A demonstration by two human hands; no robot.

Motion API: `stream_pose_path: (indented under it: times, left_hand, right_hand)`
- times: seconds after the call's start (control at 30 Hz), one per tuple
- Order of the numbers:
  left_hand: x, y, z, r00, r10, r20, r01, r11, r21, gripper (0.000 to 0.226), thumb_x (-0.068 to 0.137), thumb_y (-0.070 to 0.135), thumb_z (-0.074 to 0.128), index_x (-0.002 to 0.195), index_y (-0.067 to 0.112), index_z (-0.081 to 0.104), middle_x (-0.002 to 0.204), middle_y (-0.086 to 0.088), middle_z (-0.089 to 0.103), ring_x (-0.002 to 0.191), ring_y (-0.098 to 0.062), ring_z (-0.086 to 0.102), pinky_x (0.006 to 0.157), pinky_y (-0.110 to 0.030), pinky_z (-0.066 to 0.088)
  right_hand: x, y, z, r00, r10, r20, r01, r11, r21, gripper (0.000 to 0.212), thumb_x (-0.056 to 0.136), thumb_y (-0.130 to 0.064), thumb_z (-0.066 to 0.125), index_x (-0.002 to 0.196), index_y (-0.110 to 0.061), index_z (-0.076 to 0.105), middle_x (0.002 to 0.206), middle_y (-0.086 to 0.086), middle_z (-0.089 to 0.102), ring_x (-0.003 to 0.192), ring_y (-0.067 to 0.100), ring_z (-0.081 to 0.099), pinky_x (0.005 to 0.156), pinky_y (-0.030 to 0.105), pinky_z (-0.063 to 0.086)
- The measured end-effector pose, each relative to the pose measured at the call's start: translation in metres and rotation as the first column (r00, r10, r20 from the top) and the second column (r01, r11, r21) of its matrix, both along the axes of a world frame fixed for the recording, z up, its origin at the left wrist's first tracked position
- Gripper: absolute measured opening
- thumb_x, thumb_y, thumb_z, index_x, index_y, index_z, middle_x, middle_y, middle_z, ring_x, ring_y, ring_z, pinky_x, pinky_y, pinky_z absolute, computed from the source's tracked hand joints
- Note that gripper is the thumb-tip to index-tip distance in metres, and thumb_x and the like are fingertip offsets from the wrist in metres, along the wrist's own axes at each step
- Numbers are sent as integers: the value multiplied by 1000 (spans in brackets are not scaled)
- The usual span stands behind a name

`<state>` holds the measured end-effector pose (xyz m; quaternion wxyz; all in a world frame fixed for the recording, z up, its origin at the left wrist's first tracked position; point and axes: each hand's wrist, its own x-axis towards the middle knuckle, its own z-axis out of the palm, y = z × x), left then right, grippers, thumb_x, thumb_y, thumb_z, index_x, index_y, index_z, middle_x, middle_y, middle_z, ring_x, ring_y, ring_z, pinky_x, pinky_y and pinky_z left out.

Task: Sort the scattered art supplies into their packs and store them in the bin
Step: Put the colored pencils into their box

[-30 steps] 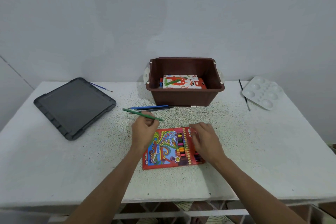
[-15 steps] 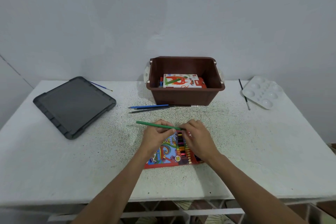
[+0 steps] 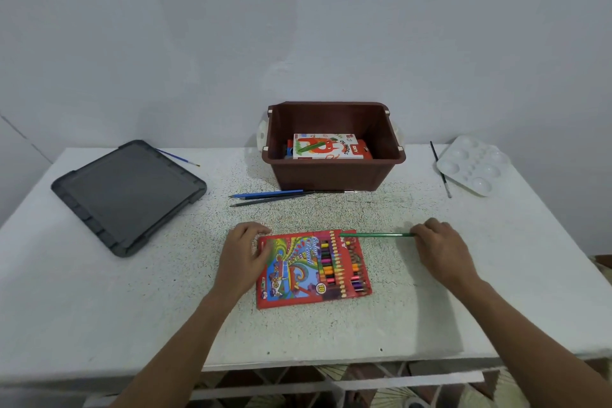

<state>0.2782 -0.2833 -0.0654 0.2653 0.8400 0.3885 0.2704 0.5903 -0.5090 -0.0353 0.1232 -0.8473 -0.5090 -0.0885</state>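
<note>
A red colour-pencil pack (image 3: pixel 311 270) lies flat on the white table (image 3: pixel 99 308) in front of me. My left hand (image 3: pixel 243 257) rests on the pack's left edge and holds it down. My right hand (image 3: pixel 442 250) pinches the end of a green pencil (image 3: pixel 376 235) whose tip is at the pack's top right opening. Behind stands a brown bin (image 3: pixel 332 172) holding an oil pastels box (image 3: pixel 326 146). A blue pencil (image 3: pixel 266 194) and a dark grey pencil (image 3: pixel 268 200) lie in front of the bin.
A dark grey bin lid (image 3: pixel 129 194) lies at the left with a thin blue brush (image 3: pixel 178 157) behind it. At the right are a white paint palette (image 3: pixel 473 164) and a black brush (image 3: pixel 440 169). A thin brush (image 3: pixel 334 191) lies by the bin's base.
The green pencil passed from my left hand to my right hand and moved to the pack's right side. My left hand dropped onto the pack's left edge.
</note>
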Motion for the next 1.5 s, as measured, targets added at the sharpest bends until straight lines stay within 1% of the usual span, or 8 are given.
stream_pose_path:
  times: [0.2, 0.5, 0.67, 0.97, 1.17, 1.3, 1.4, 1.5]
  left_hand:
    - [-7, -3, -17, 997, -22, -69, 27, 997, 78, 39, 89, 47, 52, 112, 17, 64, 116, -1, 61, 103, -8, 52, 86, -26, 42]
    - [-6, -4, -20, 996, -16, -85, 24, 995, 93, 40, 88, 48, 50, 113, 19, 63, 118, 0, 61, 104, -5, 48, 87, -26, 39]
    - [-6, -4, -21, 997, -13, -82, 20, 996, 89, 40, 88, 49, 51, 112, 19, 63, 118, 0, 61, 104, -7, 50, 88, -26, 41]
    - [-5, -3, -20, 996, -5, -84, 11, 997, 72, 30, 90, 40, 62, 112, 19, 63, 118, 0, 61, 105, -5, 48, 88, -26, 40]
    - [2, 4, -10, 999, 32, -23, -32, 999, 21, 19, 92, 22, 65, 109, 14, 64, 112, 1, 61, 98, -8, 54, 80, -28, 48]
    - [9, 18, -1, 997, 79, -25, -80, 997, -10, 21, 94, 17, 61, 114, 10, 63, 117, -5, 59, 87, -11, 62, 62, -16, 42]
    - [13, 35, 4, 991, 63, -121, -61, 998, 22, 31, 95, 17, 58, 124, 7, 59, 127, -11, 56, 95, -23, 64, 70, -30, 50]
    - [19, 48, 10, 946, 52, -319, -32, 997, 70, 44, 97, 19, 52, 140, 7, 48, 146, -14, 45, 124, -32, 52, 92, -48, 50]
  right_hand:
    - [28, -10, 1, 996, -21, 92, 28, 997, -66, 14, 78, 3, 73, 89, -4, 71, 77, 13, 59, 56, 31, 49, 46, 35, 42]
    - [-4, 17, -7, 986, 123, 109, -114, 990, -86, 16, 79, -5, 76, 94, -8, 73, 75, 11, 57, 57, 26, 49, 51, 29, 32]
    - [-37, 35, -16, 989, 140, 41, -138, 989, -54, 15, 82, -19, 76, 95, -12, 73, 75, 5, 58, 60, 21, 50, 53, 27, 35]
    - [-86, 50, -23, 970, 219, -106, -204, 970, 131, 39, 76, -14, 81, 111, -7, 67, 93, 10, 67, 77, 26, 62, 63, 36, 52]
    - [-82, 47, -28, 961, 240, -141, -219, 965, 146, 44, 77, -15, 81, 118, -9, 66, 95, 10, 64, 79, 26, 61, 65, 37, 52]
    - [-83, 47, -29, 962, 230, -147, -205, 964, 169, 33, 87, -14, 64, 119, -9, 64, 96, 8, 64, 80, 25, 58, 69, 37, 52]
    - [-86, 47, -26, 959, 213, -187, -184, 970, 158, 37, 90, -26, 45, 120, -10, 62, 98, 6, 64, 82, 21, 56, 71, 34, 50]
    - [-86, 46, -27, 954, 204, -219, -174, 973, 149, 37, 90, -21, 52, 125, -11, 58, 101, 4, 63, 84, 19, 54, 73, 34, 49]
